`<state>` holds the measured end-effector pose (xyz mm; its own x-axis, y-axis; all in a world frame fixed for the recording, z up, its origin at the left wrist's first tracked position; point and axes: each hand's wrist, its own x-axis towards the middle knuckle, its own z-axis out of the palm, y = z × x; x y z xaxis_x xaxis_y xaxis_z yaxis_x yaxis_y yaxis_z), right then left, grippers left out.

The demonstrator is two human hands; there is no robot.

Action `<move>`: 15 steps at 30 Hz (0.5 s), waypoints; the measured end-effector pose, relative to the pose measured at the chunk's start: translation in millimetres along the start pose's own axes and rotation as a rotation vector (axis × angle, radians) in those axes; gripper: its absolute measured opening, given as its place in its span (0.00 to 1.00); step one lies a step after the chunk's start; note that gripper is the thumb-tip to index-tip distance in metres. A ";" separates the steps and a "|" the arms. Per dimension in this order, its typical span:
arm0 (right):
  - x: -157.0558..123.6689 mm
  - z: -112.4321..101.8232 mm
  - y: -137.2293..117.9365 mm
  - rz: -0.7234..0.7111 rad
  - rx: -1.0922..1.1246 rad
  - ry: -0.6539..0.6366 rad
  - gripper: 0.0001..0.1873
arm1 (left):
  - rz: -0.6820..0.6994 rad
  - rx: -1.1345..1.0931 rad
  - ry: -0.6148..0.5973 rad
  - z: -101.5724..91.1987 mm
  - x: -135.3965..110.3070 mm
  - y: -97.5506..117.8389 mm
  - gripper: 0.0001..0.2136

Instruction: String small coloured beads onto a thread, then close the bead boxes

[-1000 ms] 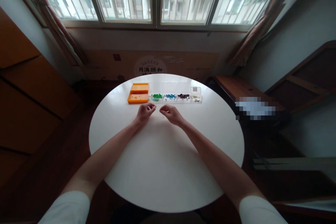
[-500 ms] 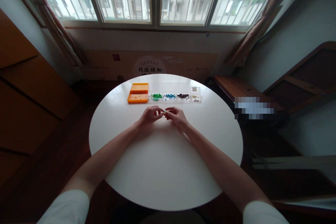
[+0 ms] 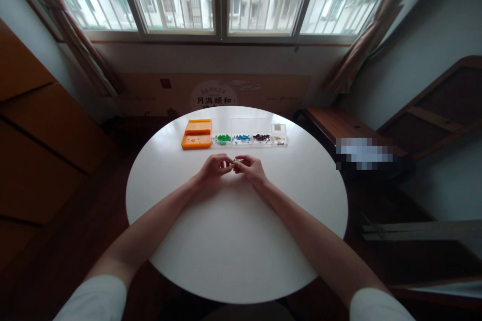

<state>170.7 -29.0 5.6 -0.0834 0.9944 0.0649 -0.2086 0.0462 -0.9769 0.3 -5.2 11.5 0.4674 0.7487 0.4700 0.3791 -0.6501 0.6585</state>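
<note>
My left hand (image 3: 215,166) and my right hand (image 3: 250,167) meet over the middle of the round white table (image 3: 233,241), fingertips pinched together on a tiny green and yellow piece (image 3: 236,160). Both sets of fingers are curled closed around it. Beyond the hands an open orange box (image 3: 196,134) lies at the table's far side. To its right runs a row of clear boxes holding green pieces (image 3: 223,137), blue pieces (image 3: 241,137), dark pieces (image 3: 261,137) and pale pieces (image 3: 279,138).
A window with bars fills the far wall, with curtains (image 3: 361,35) at both sides. A wooden bench (image 3: 339,125) and dark furniture stand to the right of the table, wooden cabinets (image 3: 33,125) to the left.
A second ago my hands were apart, each pinched on its own. They came together at the middle and now both pinch the small piece between them.
</note>
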 end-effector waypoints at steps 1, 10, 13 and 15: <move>0.0 -0.3 0.2 -0.004 -0.005 -0.003 0.24 | -0.003 0.003 -0.002 0.0 0.0 0.8 0.07; -0.5 -0.7 -1.5 -0.008 -0.007 -0.008 0.24 | -0.118 -0.217 -0.042 -1.2 1.5 4.4 0.12; -0.9 0.5 -3.6 -0.015 -0.025 -0.004 0.23 | -0.153 -0.252 -0.053 -2.1 2.3 6.4 0.15; -0.4 0.9 -4.0 -0.030 -0.051 0.004 0.20 | -0.161 -0.247 -0.046 -2.1 3.1 7.2 0.15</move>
<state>170.7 -29.7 9.7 -0.0741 0.9929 0.0936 -0.1611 0.0807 -0.9836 2.8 -7.2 19.0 0.4549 0.8294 0.3242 0.2487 -0.4679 0.8481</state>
